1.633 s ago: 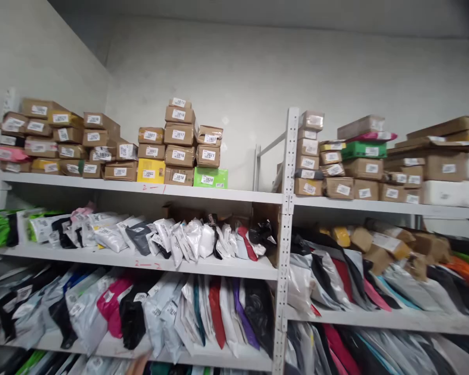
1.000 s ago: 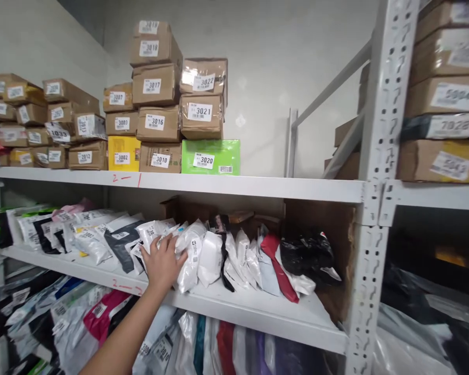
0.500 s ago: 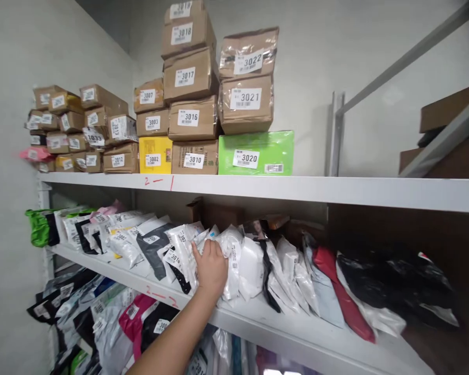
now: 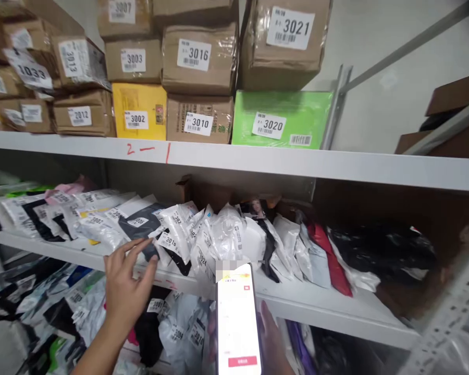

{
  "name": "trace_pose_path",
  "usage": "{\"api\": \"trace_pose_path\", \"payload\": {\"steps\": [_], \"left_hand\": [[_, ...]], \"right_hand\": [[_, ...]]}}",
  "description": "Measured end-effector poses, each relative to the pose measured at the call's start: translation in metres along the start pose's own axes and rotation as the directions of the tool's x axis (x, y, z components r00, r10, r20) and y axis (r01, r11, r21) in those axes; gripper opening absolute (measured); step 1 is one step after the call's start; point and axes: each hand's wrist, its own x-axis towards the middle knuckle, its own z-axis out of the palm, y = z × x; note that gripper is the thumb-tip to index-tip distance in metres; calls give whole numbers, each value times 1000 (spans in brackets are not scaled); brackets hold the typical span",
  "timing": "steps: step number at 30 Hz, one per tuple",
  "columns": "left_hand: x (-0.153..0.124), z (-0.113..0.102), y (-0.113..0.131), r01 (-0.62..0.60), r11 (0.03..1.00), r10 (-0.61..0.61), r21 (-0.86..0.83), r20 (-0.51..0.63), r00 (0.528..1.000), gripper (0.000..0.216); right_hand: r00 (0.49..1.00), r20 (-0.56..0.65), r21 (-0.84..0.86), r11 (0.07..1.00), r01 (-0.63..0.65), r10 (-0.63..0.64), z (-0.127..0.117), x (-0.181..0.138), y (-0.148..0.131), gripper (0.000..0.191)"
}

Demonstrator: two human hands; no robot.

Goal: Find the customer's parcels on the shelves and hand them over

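Observation:
My left hand (image 4: 125, 288) hovers in front of the middle shelf (image 4: 316, 307), fingers spread and empty, fingertips close to a dark grey mailer bag (image 4: 140, 225) in a row of labelled white plastic parcel bags (image 4: 214, 239). Low in the middle my right hand (image 4: 271, 338) holds a smartphone (image 4: 237, 319) upright, its lit screen facing me. The parcel bags lean against each other along the shelf, numbered stickers showing.
The top shelf (image 4: 258, 159) carries stacked cardboard boxes (image 4: 199, 57), a yellow box (image 4: 138, 110) and a green box (image 4: 281, 120), all numbered. A red mailer (image 4: 328, 255) and black bag (image 4: 379, 249) lie at right. More bags fill the lower shelf (image 4: 82, 307).
My left hand has let go of the white bags and drawn back to the left, fingers apart. My right hand has come up with the phone. The view has moved closer.

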Motion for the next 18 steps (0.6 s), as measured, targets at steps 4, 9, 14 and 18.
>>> {"api": "trace_pose_path", "payload": {"steps": [4,9,14,18], "left_hand": [[1,9,-30,45,999,-44,-21,38,998,36],[-18,42,-57,15,1000,-18,23,170,985,49],[-50,72,-73,-6,969,-60,248,259,964,50],[-61,79,-74,-14,960,-35,280,166,986,47]], "right_hand": [[999,47,199,980,7,-16,10,20,6,78],[998,43,244,969,30,-41,20,33,7,70],[999,30,242,970,27,-35,21,41,6,74],[996,-76,177,982,63,-50,4,40,20,69]]}}
